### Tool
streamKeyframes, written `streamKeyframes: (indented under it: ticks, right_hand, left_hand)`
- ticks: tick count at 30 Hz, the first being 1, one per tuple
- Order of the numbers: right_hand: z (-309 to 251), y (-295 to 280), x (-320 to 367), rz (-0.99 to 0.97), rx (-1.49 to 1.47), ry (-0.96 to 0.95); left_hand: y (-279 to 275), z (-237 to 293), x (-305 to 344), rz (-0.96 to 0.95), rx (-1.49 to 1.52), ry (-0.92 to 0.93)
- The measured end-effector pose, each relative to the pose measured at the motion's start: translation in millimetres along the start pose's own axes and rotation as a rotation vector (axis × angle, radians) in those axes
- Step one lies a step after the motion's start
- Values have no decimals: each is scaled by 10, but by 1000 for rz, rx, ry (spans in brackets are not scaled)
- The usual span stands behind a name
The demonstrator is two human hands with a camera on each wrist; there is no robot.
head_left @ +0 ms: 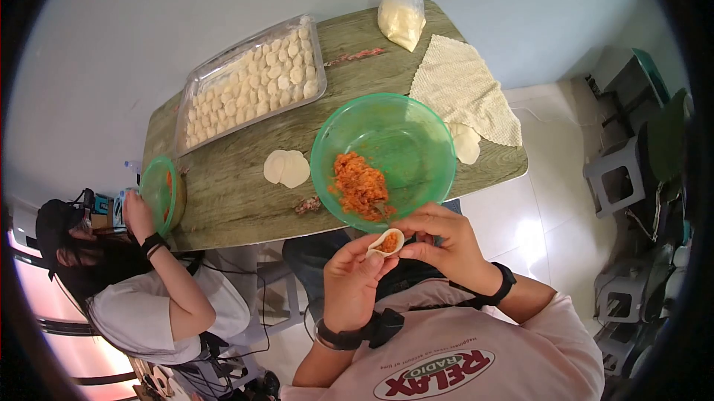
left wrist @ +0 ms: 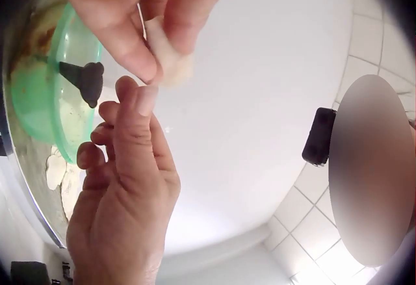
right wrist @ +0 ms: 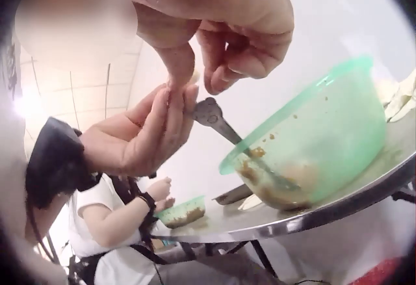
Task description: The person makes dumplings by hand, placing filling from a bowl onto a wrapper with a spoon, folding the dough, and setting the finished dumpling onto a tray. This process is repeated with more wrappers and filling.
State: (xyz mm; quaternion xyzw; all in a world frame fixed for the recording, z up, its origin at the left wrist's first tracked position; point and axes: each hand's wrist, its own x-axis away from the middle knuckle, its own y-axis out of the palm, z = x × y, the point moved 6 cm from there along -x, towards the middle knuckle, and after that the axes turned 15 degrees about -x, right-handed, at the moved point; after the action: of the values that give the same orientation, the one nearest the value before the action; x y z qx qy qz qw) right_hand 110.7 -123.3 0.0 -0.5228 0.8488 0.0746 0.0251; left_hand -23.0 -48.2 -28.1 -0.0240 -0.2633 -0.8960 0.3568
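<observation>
In the head view, my left hand (head_left: 353, 282) holds a round wrapper (head_left: 396, 234) cupped around orange filling (head_left: 390, 243). My right hand (head_left: 455, 248) pinches the wrapper's right edge, thumb towards me. The left wrist view shows the pale wrapper (left wrist: 170, 61) between the fingers of my left hand (left wrist: 130, 12), with my right hand (left wrist: 127, 174) meeting its lower corner. Right behind the hands stands a green bowl (head_left: 428, 156) of orange filling (head_left: 361, 185). A spoon (right wrist: 224, 129) leans inside it. In the right wrist view my right hand (right wrist: 227, 18) mostly hides the wrapper.
A metal tray (head_left: 324, 66) of many dough pieces lies at the back left. Flat wrappers (head_left: 286, 168) rest left of the bowl, more beside a cloth (head_left: 461, 89) at right. A bag (head_left: 401, 18) stands behind. Another person (head_left: 178, 289) sits at left by a second green bowl (head_left: 155, 185).
</observation>
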Motion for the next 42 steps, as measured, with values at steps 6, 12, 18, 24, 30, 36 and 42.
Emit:
streamKeyframes:
  ticks: [6,12,18,24,30,36,42]
  right_hand:
    - [42,-11,65,52,-115,-18]
    - [35,-10,78,59,-102,-40]
    - [-8,47,47,56,6,-179]
    - [-50,79,35,24,100,-229]
    - [-45,44,38,70,-8,-125]
    - [-50,26,33,18,61,-150]
    - [-93,15,35,22,58,-210]
  left_hand:
    - [4,-53,32,13,-167,16]
    - [17,-34,35,8,-175,3]
    - [-7,-38,27,-6,-189,4]
    - [-26,-53,20,-9,-183,11]
    - [-44,-31,19,10,-93,5]
    - [13,-27,14,-14,-102,-17]
    - [-3,-26,8,-10,-118,1]
